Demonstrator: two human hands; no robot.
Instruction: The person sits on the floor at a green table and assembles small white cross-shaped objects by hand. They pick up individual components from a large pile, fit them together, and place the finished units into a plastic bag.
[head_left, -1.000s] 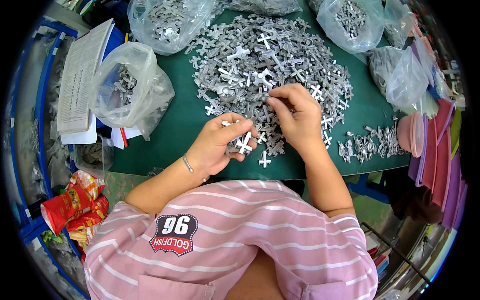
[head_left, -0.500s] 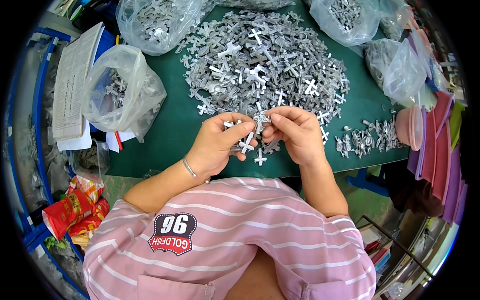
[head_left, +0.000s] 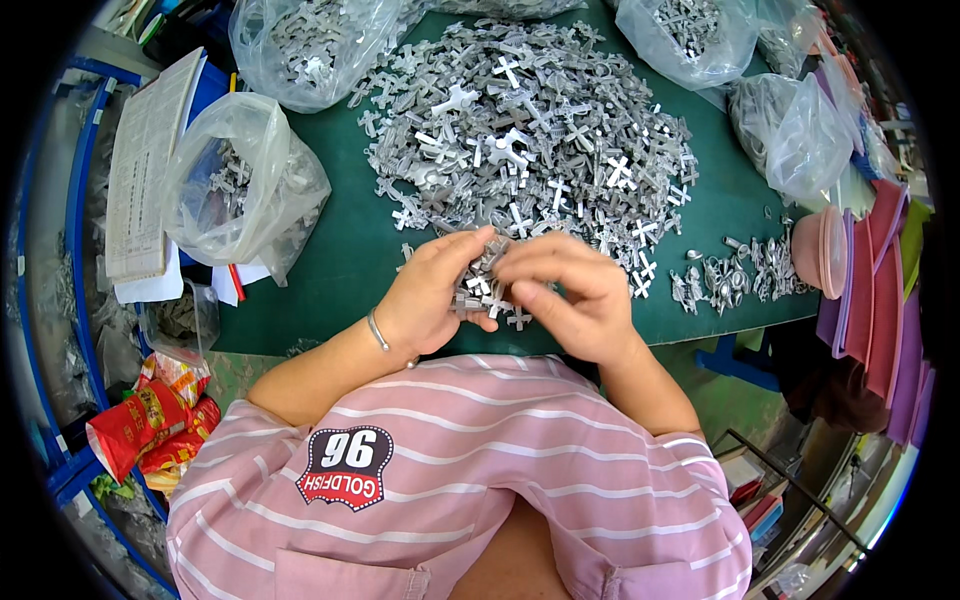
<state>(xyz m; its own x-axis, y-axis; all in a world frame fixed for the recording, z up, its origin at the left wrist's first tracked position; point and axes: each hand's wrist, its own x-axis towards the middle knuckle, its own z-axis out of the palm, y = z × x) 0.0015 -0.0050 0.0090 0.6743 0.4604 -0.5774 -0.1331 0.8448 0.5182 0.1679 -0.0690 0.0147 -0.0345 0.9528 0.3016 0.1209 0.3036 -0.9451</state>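
Observation:
Small silver metal crosses lie in a large heap (head_left: 530,130) on the green tabletop. Close to the table's near edge, my left hand (head_left: 425,290) is cupped round several metal crosses (head_left: 478,285), which show between its thumb and fingers. My right hand (head_left: 575,295) bends over them from the right, its curled fingertips at the crosses in the left palm. Motion slightly blurs those fingers, and whatever they pinch is hidden. Just below the hands, a single cross (head_left: 519,319) lies on the table.
Clear plastic bags of metal parts stand at the left (head_left: 245,185), far left (head_left: 310,50) and far right (head_left: 690,40). Silver spoon-like pieces (head_left: 735,278) lie at the right beside pink bowls (head_left: 818,252). A sheet of paper (head_left: 150,170) leans at the left.
My right hand has moved left and slightly down, over my left palm. The cross held up between both hands has dropped out of view, and my left hand has turned more palm-inward.

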